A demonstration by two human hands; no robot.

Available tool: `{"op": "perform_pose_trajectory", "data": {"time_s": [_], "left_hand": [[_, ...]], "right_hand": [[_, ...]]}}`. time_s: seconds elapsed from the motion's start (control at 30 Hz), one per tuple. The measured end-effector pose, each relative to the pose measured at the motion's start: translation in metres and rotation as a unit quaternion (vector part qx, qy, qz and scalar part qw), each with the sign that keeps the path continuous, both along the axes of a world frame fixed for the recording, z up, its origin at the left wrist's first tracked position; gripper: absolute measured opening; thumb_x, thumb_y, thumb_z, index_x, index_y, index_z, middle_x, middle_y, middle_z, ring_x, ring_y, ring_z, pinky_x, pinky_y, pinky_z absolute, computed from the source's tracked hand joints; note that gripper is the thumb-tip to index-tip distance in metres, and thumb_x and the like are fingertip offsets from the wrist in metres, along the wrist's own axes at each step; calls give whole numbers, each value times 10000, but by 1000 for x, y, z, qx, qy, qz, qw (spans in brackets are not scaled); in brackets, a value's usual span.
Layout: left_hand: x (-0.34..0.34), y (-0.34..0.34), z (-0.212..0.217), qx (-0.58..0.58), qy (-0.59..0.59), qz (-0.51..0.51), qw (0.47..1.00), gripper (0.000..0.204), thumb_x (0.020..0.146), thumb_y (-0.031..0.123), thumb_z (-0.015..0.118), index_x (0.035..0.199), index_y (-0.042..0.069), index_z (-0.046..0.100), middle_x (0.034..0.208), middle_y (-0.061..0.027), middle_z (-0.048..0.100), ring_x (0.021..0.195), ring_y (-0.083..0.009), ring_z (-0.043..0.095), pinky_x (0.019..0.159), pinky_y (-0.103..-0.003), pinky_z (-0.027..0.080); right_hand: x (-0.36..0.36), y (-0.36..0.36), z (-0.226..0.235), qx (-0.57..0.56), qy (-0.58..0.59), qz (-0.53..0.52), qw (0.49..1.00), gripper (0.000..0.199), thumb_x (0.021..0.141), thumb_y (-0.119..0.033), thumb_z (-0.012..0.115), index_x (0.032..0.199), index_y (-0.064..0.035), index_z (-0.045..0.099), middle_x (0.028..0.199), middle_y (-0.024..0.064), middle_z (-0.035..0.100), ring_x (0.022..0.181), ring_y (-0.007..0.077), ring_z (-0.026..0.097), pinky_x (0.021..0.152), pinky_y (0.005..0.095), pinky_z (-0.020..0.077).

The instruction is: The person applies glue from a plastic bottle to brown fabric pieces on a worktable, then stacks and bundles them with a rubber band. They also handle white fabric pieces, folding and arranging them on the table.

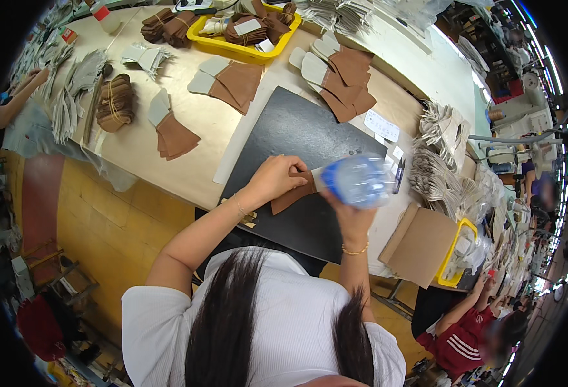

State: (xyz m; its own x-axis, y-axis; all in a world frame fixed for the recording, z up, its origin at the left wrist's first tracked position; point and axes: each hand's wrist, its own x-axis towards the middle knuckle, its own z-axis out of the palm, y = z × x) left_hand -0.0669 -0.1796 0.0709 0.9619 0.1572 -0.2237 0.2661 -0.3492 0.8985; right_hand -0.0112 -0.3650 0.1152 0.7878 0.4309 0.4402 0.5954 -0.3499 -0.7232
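Note:
A black board (290,129) lies in front of me on the table. On it is a brown leather-like piece (295,198) with a pale part at its right end. My left hand (276,180) rests on this piece, its fingers closed together at the upper edge. My right hand (353,218) is wrapped round a clear and blue plastic bottle (356,180), somewhat blurred and tilted. The bottle is over the right part of the board and covers some of the pale end, so I cannot tell whether they touch.
Fanned brown and pale pieces (232,84) lie beyond the board, with more at its far right (339,80). A yellow tray (232,50) holds brown bundles. Pale stacks (435,177) and a cardboard sheet (421,245) are on the right. Another person (461,338) sits lower right.

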Motion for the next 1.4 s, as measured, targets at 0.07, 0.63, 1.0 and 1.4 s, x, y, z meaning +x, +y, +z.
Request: {"op": "perform_pose_trajectory", "data": {"time_s": [0.07,0.63,1.0,1.4], "left_hand": [[0,1,0,7,1,-1,1000,234,753,161,733,921,4,688,774,-141,687,734,-260,674,696,-344,513],[5,3,-8,-9,12,0,1000,277,716,153,783,906,-16,672,708,-118,669,643,-207,649,628,-315,497],[5,7,2,-32,53,-15,998,237,737,127,769,891,-15,661,681,-78,643,628,-154,608,614,-286,480],[32,3,41,-342,-5,-73,937,401,887,-25,545,1287,9,542,1155,-77,613,999,-73,539,902,-207,418]], "right_hand": [[-6,7,-12,-19,53,20,998,556,634,-180,892,1099,-5,643,951,82,698,862,193,671,807,323,520],[31,-1,-11,-18,75,-88,993,369,692,-165,847,964,17,676,888,98,705,777,194,667,741,308,517],[8,11,-13,-23,55,-27,998,394,658,-200,871,950,-16,681,908,91,707,820,198,677,757,323,515],[40,-42,17,142,48,-198,969,510,664,-142,871,1075,49,638,989,111,684,886,182,643,846,314,500]]}}
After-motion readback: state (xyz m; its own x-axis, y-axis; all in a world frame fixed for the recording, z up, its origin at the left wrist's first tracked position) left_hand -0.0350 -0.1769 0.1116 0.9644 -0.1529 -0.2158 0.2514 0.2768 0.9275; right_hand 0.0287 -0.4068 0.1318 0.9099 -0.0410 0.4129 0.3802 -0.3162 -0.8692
